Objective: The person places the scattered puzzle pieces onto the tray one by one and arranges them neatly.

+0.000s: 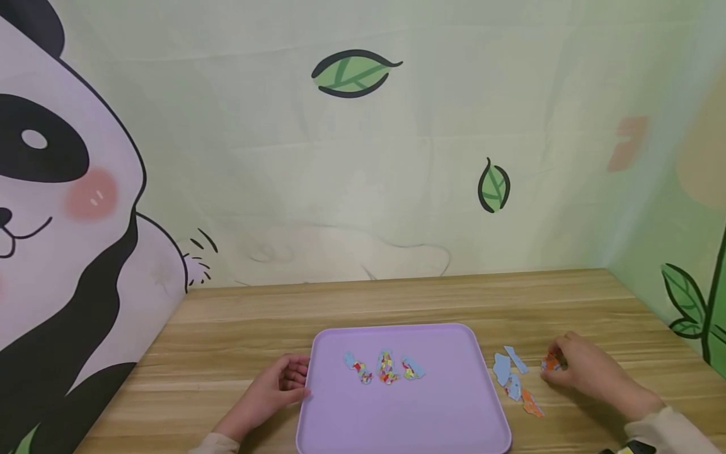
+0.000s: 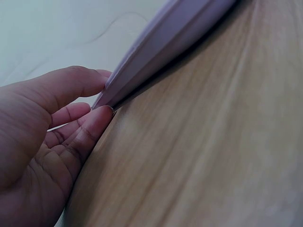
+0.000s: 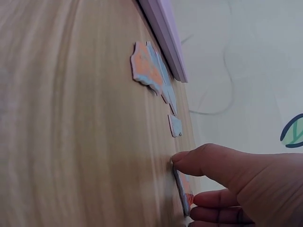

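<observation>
My left hand [image 1: 272, 391] holds the left edge of the lilac tray [image 1: 397, 422], thumb and fingertips at the rim [image 2: 128, 71] in the left wrist view. On the tray lie three separate puzzle pieces: a left one [image 1: 358, 369], a middle one [image 1: 387, 367] and a right one [image 1: 413, 368], light blue with multicoloured patterning. Right of the tray, my right hand [image 1: 590, 372] pinches an orange-and-blue puzzle piece [image 1: 549, 362] at table level; the fingers partly hide it. In the right wrist view the thumb [image 3: 189, 161] lies along that piece's edge.
Between tray and right hand, several loose pieces lie on the wooden table [image 1: 227, 340]: an orange one [image 1: 531, 403], a narrow blue one [image 1: 516, 359] and a wider blue one [image 1: 501, 367] among them. A printed wall cloth [image 1: 255, 157] stands behind the table.
</observation>
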Available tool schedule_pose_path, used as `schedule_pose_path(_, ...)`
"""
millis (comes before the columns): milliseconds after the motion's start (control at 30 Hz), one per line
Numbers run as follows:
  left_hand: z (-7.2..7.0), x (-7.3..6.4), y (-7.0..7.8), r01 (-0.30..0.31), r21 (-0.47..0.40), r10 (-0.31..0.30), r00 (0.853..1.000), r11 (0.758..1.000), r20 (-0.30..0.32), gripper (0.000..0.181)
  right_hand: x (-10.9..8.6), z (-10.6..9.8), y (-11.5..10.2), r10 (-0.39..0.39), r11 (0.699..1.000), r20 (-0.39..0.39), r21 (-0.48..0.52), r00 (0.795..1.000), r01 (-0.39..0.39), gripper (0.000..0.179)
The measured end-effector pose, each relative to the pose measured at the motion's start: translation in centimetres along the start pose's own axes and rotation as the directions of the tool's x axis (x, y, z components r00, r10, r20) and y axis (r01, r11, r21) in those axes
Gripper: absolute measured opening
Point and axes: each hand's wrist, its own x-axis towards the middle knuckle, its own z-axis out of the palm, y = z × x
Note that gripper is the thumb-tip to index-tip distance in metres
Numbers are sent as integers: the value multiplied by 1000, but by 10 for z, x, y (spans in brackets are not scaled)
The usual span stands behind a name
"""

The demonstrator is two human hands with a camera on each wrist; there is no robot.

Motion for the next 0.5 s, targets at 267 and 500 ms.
schedule_pose_path(267,0,0,0,-1,3,1,1000,1000,0,57,0,-5,-2,26,997,45,69,999,-29,42)
schedule_pose_path(500,0,0,0,3,-7,-3,1000,1000,0,57,0,-9,-5,52,995,76,85,996,-58,43)
